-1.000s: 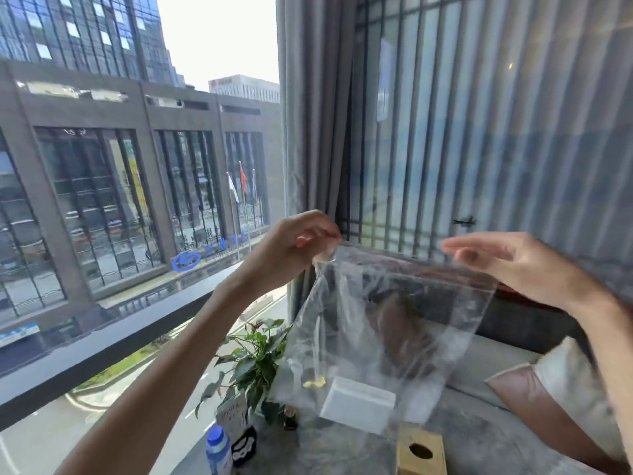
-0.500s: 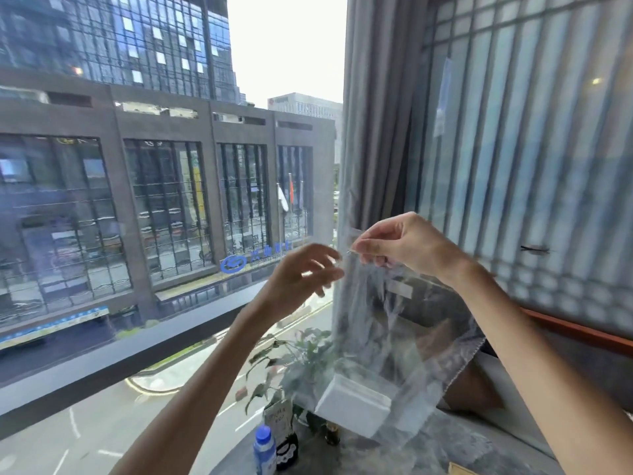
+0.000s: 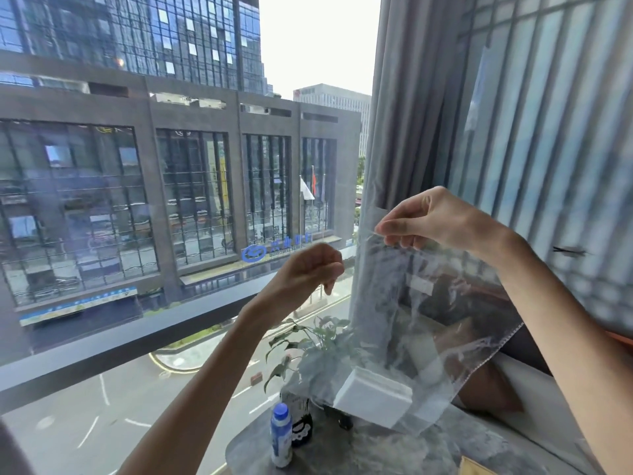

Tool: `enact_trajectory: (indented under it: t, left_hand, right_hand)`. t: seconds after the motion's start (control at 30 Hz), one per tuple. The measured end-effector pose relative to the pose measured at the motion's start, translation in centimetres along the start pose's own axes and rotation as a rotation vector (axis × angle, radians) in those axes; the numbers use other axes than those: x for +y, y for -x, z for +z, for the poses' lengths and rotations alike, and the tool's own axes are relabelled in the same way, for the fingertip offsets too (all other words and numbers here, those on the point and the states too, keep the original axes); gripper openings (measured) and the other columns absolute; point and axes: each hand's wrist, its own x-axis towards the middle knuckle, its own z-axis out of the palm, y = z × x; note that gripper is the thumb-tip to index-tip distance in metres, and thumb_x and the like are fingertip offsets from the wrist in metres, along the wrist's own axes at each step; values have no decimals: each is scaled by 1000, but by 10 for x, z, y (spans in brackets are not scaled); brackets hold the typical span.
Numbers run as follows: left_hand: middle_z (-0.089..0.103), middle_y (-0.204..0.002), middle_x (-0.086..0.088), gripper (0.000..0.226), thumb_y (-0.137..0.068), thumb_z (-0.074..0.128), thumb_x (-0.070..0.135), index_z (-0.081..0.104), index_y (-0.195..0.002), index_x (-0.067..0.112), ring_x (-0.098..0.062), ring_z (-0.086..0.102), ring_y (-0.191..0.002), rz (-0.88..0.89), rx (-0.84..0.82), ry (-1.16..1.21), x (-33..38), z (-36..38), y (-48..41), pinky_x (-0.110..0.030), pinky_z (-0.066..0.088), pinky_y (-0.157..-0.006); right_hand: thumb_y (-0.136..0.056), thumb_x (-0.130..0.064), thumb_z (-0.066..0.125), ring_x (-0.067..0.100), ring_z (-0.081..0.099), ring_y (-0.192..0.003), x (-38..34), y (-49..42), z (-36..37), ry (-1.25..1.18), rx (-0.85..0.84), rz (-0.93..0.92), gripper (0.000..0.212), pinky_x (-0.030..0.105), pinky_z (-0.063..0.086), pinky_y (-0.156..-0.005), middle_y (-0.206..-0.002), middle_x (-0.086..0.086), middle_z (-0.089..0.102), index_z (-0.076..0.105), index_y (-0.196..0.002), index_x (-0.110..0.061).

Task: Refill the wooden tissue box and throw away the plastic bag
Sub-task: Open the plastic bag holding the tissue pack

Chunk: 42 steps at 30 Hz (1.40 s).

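The right hand [image 3: 435, 221] pinches the top edge of the clear bag [image 3: 428, 323] in a closed grip and holds it above the table [image 3: 376, 454], the tissue pack [image 3: 373, 395] lying in its bottom, while the left hand [image 3: 305, 275], loosely curled, holds nothing beside it.

A blue-capped bottle [image 3: 281, 435] stands beside a potted plant [image 3: 308, 347] on the grey table [image 3: 394, 454].

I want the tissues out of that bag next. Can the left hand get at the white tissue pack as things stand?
Probably not directly: the white tissue pack lies at the bottom of the clear plastic bag, which the right hand pinches at its top. The left hand is outside it.
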Motion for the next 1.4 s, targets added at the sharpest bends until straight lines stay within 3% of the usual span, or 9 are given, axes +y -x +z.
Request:
enact_trajectory:
  t: [0.13, 0.33, 0.43, 0.57, 0.73, 0.93, 1.07, 1.2, 1.4]
  left_hand:
    - [51, -72, -6, 8, -95, 52, -4, 52, -91, 3, -6, 50, -61, 38, -30, -10, -2, 1, -2, -13, 42, -59]
    - [68, -99, -13, 19, -96, 54, 14, 55, -110, 1, -29, 63, -88, -25, -44, 258, 14, 2, -18, -40, 52, -77]
    - [71, -90, -15, 20, -95, 59, 8, 62, -106, -8, -24, 69, -76, 56, -23, 73, 23, 11, -25, -36, 59, -72]
    - [72, -88, -18, 15, -94, 60, 5, 65, -101, -7, -22, 67, -62, 47, 89, 175, 24, 23, -28, -29, 58, -59]
    - [78, -91, -5, 13, -97, 56, 4, 68, -98, 4, -19, 69, -56, 124, 69, 164, 21, 31, -30, -24, 54, -47]
    - [74, -85, -5, 17, -98, 53, 1, 69, -99, 6, -17, 66, -54, 188, 141, 138, 26, 26, -24, -26, 53, -49]
    - [70, -100, -16, 31, -98, 43, -10, 65, -99, 12, -23, 67, -60, 174, 147, 79, 29, 17, -14, -39, 54, -59]
    - [71, -87, -17, 26, -96, 42, -15, 64, -105, -3, -31, 64, -64, 172, 198, 0, 29, 12, -2, -45, 53, -64]
    - [73, -67, 0, 29, -89, 40, -26, 63, -102, -14, -22, 61, -52, 60, 313, 88, 30, 13, 2, -32, 51, -55]
  right_hand:
    - [-70, -48, 81, 8, 70, -69, -6, 6, -4, 1, 1, -4, 32, 18, 57, -60, -84, 0, 81, 82, -88, -22]
    - [-74, -45, 80, 6, 66, -65, -22, 7, -4, -21, -27, -23, 26, 11, 49, -52, -83, 0, 80, 81, -89, -23]
    - [-73, -45, 80, 4, 67, -61, -25, 5, -2, 10, -18, -44, 30, 9, 48, -50, -82, -1, 80, 76, -98, -29]
    - [-75, -46, 76, 1, 70, -72, -22, 11, 1, 22, 33, -88, 52, 8, 50, -59, -90, -5, 78, 61, -122, -31]
    - [-77, -43, 74, -12, 58, -90, -15, 22, 31, 525, 403, -331, 54, 0, 44, -74, -112, -11, 62, 53, -121, -20]
    - [-83, -54, 65, 13, 57, -110, -16, 29, 54, 817, 557, -400, 36, 25, 50, -77, -115, -6, 62, 62, -100, -22]
    - [-88, -44, 65, 14, 63, -114, -18, 27, 58, 741, 492, -379, 28, 36, 58, -88, -119, -6, 68, 70, -102, -21]
    - [-93, -33, 62, 14, 68, -108, -19, 28, 64, 600, 470, -420, 24, 32, 55, -94, -116, -1, 73, 76, -100, -14]
    - [-98, -31, 59, 16, 64, -109, -41, 33, 6, 325, 906, -338, 22, 35, 54, -89, -110, 0, 71, 74, -98, -14]
